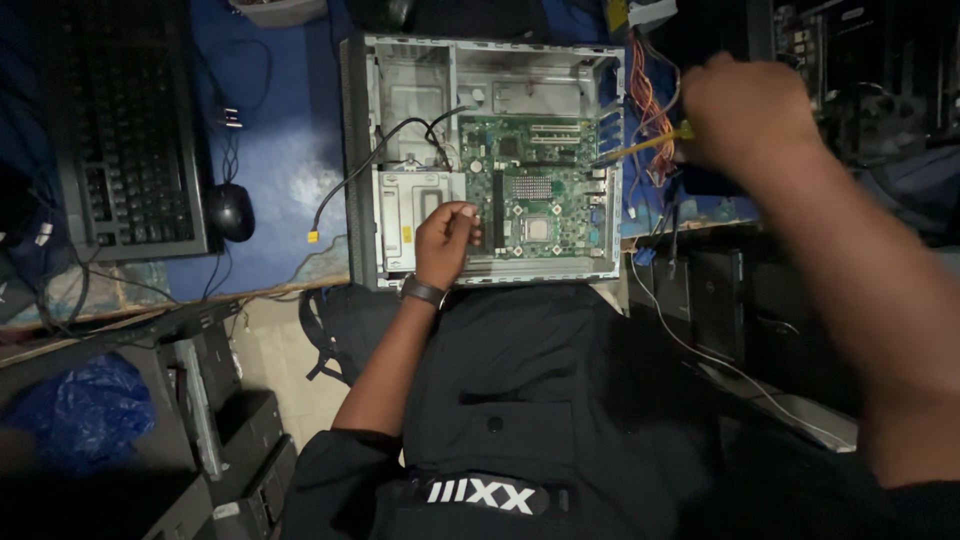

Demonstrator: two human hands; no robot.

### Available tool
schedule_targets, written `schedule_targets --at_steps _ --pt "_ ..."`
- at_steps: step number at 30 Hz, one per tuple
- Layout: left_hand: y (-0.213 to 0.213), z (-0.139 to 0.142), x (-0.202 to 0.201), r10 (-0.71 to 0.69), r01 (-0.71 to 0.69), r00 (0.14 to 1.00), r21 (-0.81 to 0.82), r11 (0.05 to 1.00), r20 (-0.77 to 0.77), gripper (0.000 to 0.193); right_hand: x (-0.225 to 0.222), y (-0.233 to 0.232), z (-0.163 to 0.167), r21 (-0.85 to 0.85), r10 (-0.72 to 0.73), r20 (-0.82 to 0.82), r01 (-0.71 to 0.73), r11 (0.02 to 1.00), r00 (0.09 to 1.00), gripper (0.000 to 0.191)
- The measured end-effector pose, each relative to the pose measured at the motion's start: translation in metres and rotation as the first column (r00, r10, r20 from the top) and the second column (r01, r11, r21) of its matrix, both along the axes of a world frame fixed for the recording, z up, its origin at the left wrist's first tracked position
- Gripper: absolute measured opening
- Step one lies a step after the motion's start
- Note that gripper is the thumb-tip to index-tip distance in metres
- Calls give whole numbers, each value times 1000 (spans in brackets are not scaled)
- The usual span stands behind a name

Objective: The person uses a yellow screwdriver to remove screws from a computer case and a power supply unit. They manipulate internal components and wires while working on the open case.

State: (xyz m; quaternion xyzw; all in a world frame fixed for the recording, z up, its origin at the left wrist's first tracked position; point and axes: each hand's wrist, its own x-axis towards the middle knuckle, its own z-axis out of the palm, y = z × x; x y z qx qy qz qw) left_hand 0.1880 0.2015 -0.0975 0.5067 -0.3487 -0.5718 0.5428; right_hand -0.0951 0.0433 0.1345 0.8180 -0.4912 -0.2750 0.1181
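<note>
An open grey computer case [365,160] lies flat on a blue desk, with its green motherboard [545,150] exposed. My left hand [443,240], a watch on its wrist, rests at the board's near left edge with its fingers curled by the memory slots; whether it grips anything is unclear. My right hand [745,115] is raised at the case's right side, blurred, closed on a yellow-handled screwdriver [640,148] whose tip points left toward the board's right edge.
A black keyboard [130,130] and black mouse [231,211] lie left of the case. Black cables [375,160] trail from the case, a coloured wire bundle [648,95] hangs at its right. Dark computer cases [230,440] and a blue bag [85,410] sit on the floor.
</note>
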Motion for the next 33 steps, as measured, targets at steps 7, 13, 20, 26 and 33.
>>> schedule_targets --at_steps 7,13,20,26,33 --pt "-3 0 -1 -15 15 1000 5 1000 7 18 7 -2 2 46 -128 -284 147 988 950 36" --pt "-4 0 -2 -12 11 1000 28 1000 27 18 -2 -1 6 -34 87 47 -85 996 995 68" --pt "-3 1 -1 -12 12 999 19 1000 37 17 13 0 0 -35 -50 -138 45 998 989 42" --pt "-4 -1 -2 -13 13 999 -3 1000 40 16 10 -1 4 23 -12 -60 13 1000 998 44" --pt "-6 2 -2 -11 10 999 16 1000 40 16 13 5 -1 -64 167 -180 -181 981 969 18"
